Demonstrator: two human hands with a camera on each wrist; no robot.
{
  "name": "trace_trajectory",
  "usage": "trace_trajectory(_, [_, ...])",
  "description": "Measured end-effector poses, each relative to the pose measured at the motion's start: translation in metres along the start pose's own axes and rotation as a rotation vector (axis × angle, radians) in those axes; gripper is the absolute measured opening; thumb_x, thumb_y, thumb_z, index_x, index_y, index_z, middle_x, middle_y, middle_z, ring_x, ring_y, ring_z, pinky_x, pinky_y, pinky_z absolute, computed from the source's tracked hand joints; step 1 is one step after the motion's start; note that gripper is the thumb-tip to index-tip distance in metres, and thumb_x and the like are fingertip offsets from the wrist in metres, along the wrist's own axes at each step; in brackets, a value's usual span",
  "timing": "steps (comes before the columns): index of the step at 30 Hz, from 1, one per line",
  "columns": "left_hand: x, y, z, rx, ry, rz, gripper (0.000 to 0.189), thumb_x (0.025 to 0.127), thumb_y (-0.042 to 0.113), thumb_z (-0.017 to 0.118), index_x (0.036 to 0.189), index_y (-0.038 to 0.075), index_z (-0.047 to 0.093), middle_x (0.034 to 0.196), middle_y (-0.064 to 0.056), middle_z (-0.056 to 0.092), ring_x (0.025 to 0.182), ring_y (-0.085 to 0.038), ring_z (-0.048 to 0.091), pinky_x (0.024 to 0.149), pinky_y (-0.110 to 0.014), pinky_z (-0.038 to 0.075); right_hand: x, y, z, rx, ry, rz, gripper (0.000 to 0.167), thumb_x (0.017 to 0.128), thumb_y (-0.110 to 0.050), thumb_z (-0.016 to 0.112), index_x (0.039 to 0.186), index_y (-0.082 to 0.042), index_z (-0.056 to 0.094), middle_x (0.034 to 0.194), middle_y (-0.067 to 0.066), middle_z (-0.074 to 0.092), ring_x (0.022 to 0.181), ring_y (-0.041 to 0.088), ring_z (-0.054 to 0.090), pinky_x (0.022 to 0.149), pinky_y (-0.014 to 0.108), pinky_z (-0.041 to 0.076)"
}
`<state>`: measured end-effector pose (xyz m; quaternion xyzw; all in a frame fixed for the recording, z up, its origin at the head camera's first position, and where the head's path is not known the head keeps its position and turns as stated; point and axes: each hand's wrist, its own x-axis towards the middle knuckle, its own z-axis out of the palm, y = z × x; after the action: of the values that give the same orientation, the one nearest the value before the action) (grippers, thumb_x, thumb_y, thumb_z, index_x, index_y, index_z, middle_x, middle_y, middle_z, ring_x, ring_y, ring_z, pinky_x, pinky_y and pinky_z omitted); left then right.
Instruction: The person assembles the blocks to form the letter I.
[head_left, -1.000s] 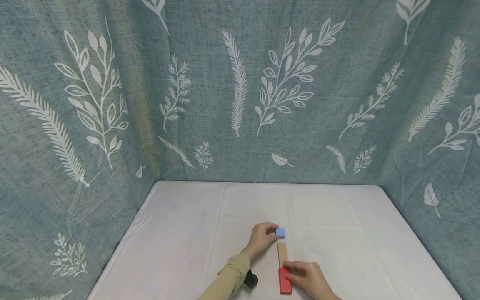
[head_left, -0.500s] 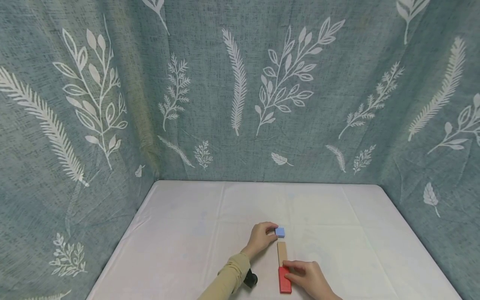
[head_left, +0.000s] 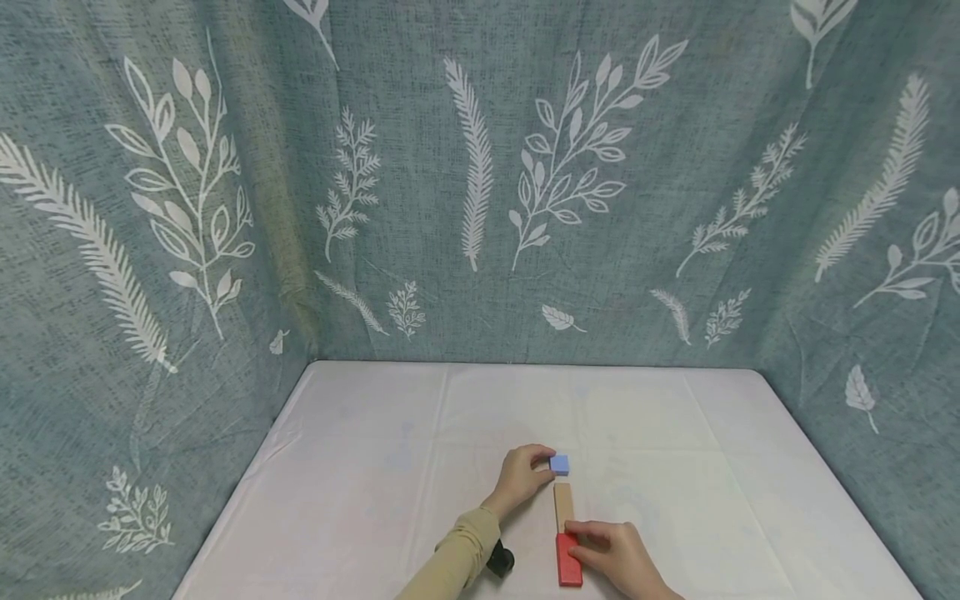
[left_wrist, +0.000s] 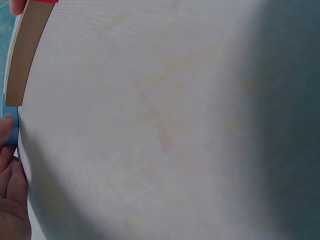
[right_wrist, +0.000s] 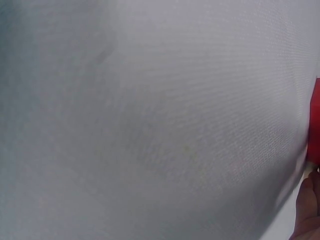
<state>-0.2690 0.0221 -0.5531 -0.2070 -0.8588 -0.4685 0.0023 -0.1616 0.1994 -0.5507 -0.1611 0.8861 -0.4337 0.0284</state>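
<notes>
My left hand point(head_left: 516, 482) pinches a small blue block point(head_left: 560, 465) at its left side between thumb and forefinger. Below it in the head view lies a tan, wood-coloured strip point(head_left: 563, 505), with a narrow pale gap between the two. A red rectangular block point(head_left: 570, 567) lies in line with the strip's near end. My right hand point(head_left: 624, 554) grips the red block near its upper end, forefinger at the join with the strip and thumb lower down. In the left wrist view the strip point(left_wrist: 29, 55) reaches the blue block point(left_wrist: 11, 125). Only an edge of the red block point(right_wrist: 314, 125) enters the right wrist view.
A white cloth point(head_left: 660, 467) covers the table. Beside the left sleeve point(head_left: 459, 550) is a black object point(head_left: 501, 560), partly hidden by the arm. Blue-green curtains point(head_left: 480, 167) with white leaf prints stand behind the table and at both sides.
</notes>
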Motion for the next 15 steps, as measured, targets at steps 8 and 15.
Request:
trace_trajectory(8, [-0.0010,0.0002,0.0000,-0.012,-0.007,-0.019,0.026,0.079,0.003,0.071,0.104,-0.003,0.069,0.106,-0.015,0.070,0.105,-0.029,0.065,0.092,-0.034,0.056,0.0004,-0.0005,-0.0019,0.016,-0.039,0.044,0.035,0.082,-0.024,0.073,0.112,-0.006,0.070,0.110,0.004,0.072,0.106,0.009,0.065,0.087,0.031,0.058])
trace_trajectory(15, [-0.0006,0.0000,0.0000,-0.037,-0.004,-0.021,0.028,0.079,0.003,0.071,0.106,-0.005,0.068,0.108,-0.016,0.070,0.106,-0.030,0.064,0.093,-0.034,0.056,0.0010,-0.0007,-0.0028,0.016,-0.042,0.036,0.034,0.082,-0.025,0.073,0.111,-0.006,0.071,0.110,0.004,0.072,0.106,0.008,0.064,0.086,0.028,0.059])
